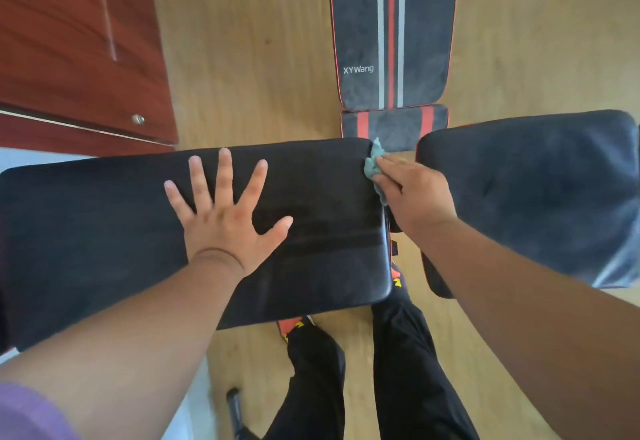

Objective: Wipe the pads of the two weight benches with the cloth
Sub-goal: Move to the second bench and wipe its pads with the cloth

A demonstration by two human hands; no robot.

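Observation:
A long black bench pad (104, 225) lies across the middle of the view, and my left hand (225, 211) rests flat on it with fingers spread. My right hand (412, 190) holds a crumpled teal cloth (374, 162) against the pad's right end, in the gap beside a second black pad (540, 190). Farther away stands another bench: a dusty black back pad (391, 31) with red and grey stripes and the letters XYWang, and its short seat pad (394, 126) right behind the cloth.
A red-brown wooden door (79, 51) fills the upper left. The floor (249, 41) is light wood. My legs in black trousers (398, 353) and orange shoes (291, 327) stand under the near pad. A dark bench foot (235, 408) shows at the bottom.

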